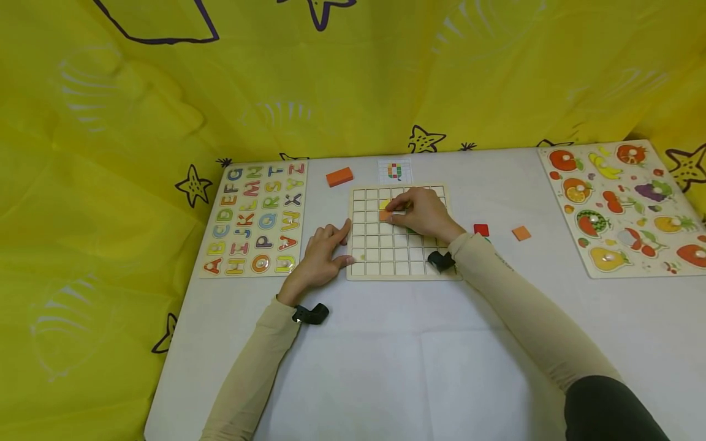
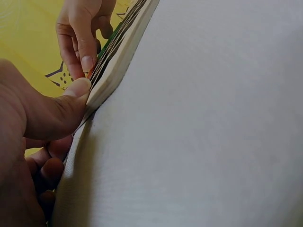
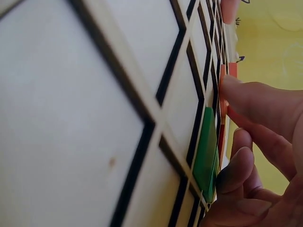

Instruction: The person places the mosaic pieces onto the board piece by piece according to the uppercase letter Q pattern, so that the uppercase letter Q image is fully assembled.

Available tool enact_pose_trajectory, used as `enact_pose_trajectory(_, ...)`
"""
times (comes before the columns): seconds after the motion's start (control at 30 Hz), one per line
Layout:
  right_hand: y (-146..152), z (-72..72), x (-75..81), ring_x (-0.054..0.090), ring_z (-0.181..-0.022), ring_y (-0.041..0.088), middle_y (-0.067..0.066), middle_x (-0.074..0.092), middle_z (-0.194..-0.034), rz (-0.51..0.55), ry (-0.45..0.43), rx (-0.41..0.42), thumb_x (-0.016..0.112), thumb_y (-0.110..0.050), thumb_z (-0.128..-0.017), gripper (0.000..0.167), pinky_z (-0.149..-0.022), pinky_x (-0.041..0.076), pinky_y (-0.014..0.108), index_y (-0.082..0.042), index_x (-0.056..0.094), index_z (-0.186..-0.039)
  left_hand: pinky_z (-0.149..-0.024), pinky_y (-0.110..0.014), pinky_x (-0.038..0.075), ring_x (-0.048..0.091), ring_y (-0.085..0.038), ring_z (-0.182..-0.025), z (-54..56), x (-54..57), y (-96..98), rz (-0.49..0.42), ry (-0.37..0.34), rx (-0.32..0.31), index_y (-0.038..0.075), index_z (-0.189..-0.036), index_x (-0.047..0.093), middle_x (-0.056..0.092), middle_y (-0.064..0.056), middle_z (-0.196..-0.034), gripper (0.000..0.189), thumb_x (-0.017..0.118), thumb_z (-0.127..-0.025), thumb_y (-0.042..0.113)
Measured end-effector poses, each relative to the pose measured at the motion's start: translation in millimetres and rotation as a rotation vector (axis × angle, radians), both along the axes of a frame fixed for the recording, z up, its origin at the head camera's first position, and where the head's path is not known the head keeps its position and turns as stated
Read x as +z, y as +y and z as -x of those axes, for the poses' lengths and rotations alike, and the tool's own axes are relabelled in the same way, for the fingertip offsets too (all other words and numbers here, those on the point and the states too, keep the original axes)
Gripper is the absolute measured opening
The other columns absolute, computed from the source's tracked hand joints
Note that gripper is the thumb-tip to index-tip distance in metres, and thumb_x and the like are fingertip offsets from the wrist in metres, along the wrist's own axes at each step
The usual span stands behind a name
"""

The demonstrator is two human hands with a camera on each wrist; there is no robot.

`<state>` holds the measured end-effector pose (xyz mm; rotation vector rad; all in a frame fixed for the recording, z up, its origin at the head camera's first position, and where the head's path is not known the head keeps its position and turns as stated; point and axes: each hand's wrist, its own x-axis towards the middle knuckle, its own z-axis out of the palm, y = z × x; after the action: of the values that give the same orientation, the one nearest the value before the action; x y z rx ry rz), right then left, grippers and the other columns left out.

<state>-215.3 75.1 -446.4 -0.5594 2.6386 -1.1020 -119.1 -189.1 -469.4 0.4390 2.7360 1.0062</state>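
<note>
A wooden board with a square grid lies flat on the table. At its left edge rests my left hand, index finger and thumb spread along the side; the left wrist view shows the thumb touching the rim. Over the upper part of the grid, my right hand pinches an orange square tile between thumb and index finger. Just above that tile is a yellow tile. A green tile sits in the grid below the right fingers, with a red one partly hidden behind it.
Behind the board lie a pattern card and an orange block. To the right are a red tile and a loose orange tile. An alphabet puzzle stands left, a fruit puzzle far right.
</note>
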Motion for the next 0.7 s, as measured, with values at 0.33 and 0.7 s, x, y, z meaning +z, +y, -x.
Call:
enact_pose_trajectory(0.33,3.4,0.7,-0.6,0.062,-0.098,0.027,0.012,0.076,-0.116,0.023,0.014,0.017,0.084,-0.021,-0.092,0.023,-0.084,0.045,0.038,-0.01,0.084,-0.112,-0.089,-0.037,0.025,0.038,-0.025,-0.101,-0.2,-1.6,-0.4,-0.017,0.008,0.0,0.005,-0.165,0.034,0.053,-0.008,-0.111,0.082,0.077,-0.095,0.016)
enact_pose_trajectory(0.7,52.8,2.8,15.8,0.053,-0.091,0.026,0.012,0.073,-0.109,0.021,-0.019,-0.022,0.082,-0.02,-0.094,0.021,-0.079,0.041,0.037,-0.01,0.084,-0.112,-0.09,-0.037,0.024,0.038,-0.025,-0.102,-0.4,-0.8,-0.3,-0.017,0.002,0.001,0.007,-0.165,0.034,0.053,-0.009,-0.111,0.083,0.077,-0.095,0.017)
